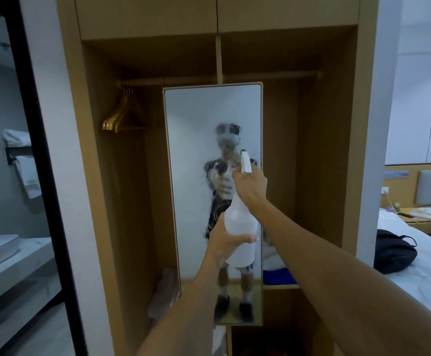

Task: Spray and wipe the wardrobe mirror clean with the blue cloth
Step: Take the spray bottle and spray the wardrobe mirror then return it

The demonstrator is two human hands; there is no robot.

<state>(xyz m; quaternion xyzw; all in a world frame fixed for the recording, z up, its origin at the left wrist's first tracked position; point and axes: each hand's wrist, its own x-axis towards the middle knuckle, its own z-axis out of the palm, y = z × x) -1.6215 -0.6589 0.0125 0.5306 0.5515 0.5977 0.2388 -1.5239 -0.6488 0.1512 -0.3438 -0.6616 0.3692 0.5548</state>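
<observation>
Mirror (191,140): a tall, narrow panel with rounded corners and a thin pale-gold frame, standing upright in the middle of the open wooden wardrobe (337,150), in front of the hanging rail (268,76). Its glass looks hazy and grey across most of the surface, with a mottled, speckled patch of droplets around the middle where the reflection of the person breaks up and blurs; lower down the reflection of legs and dark shoes reads a little clearer.

Held up just in front of the glass is a white translucent spray bottle (240,235) with a white trigger head and green nozzle tip pointing at the mirror. The left hand (222,240) is curled around the bottle's body from the left side, thumb across its front. The right hand (250,186) is wrapped tight around the neck below the trigger head.

A blue cloth (277,276) lies folded on the wardrobe shelf just right of the mirror's lower half, partly hidden by the right forearm. Wooden hangers (118,116) hang at the rail's left end.
</observation>
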